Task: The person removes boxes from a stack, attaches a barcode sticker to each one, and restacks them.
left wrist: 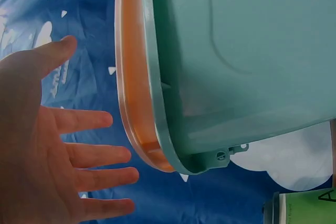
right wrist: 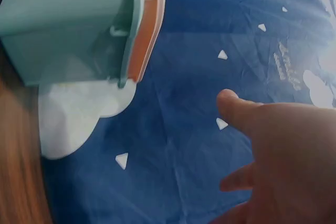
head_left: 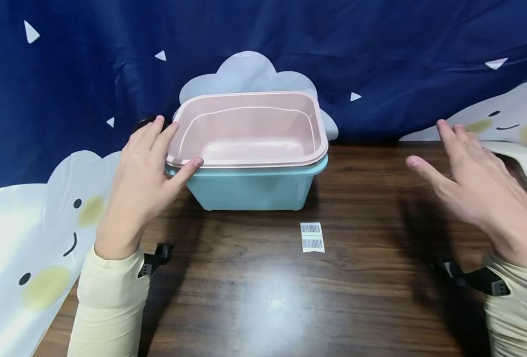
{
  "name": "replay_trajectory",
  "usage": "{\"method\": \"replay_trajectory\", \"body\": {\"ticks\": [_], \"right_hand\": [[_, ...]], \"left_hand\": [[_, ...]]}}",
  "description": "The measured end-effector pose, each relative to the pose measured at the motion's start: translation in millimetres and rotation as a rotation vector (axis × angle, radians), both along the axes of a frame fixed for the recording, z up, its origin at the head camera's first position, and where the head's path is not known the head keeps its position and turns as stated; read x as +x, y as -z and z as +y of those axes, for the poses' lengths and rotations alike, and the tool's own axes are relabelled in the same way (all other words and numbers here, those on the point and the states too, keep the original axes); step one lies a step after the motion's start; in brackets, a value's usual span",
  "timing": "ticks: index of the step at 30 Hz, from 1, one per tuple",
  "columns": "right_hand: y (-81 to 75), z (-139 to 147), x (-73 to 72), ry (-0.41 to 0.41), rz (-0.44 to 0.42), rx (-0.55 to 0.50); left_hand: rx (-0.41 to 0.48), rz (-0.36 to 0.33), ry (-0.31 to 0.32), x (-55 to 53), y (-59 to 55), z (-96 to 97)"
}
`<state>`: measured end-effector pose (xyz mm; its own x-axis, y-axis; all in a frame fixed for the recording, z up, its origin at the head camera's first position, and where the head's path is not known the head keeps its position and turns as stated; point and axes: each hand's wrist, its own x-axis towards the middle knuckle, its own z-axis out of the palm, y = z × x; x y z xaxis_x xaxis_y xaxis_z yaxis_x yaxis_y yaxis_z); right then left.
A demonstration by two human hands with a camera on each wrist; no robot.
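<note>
A pink plastic basin (head_left: 250,130) sits nested in a teal one (head_left: 254,191) on the dark wooden table (head_left: 263,307). My left hand (head_left: 145,173) is raised at the basins' left side, its fingers straight and overlapping the pink rim in the head view. The left wrist view shows a gap between these fingertips and the rims. Well to the right of the basins, my right hand (head_left: 477,183) hovers over the table with fingers extended and thumb spread. Neither hand holds anything.
A white sticker with barcodes (head_left: 312,237) lies in front of the basins. Beside my right hand is a pale curved frame (head_left: 519,153). A green-labelled container (left wrist: 310,205) shows in the left wrist view. Behind hangs a blue curtain (head_left: 379,49) with clouds.
</note>
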<state>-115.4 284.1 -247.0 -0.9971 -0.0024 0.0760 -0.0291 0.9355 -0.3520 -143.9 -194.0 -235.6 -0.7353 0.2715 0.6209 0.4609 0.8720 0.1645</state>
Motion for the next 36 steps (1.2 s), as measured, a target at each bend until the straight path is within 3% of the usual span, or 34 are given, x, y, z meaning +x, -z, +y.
{"method": "replay_trajectory", "body": {"ticks": [6, 15, 28, 36], "right_hand": [[-13.0, -21, -0.1, 0.011, 0.100, -0.036], [-19.1, -49, -3.8, -0.050, 0.269, -0.189], [-16.2, -86, -21.8, -0.145, 0.216, -0.321], [-6.7, -114, -28.1, -0.198, 0.229, -0.474]], "left_hand": [[0.023, 0.055, 0.016, -0.6, -0.4, 0.5], [0.076, 0.040, -0.029, 1.8, -0.8, 1.2], [0.070, -0.004, -0.116, 1.9, 0.9, -2.0], [0.037, -0.122, -0.202, 2.6, -1.7, -6.0]]}}
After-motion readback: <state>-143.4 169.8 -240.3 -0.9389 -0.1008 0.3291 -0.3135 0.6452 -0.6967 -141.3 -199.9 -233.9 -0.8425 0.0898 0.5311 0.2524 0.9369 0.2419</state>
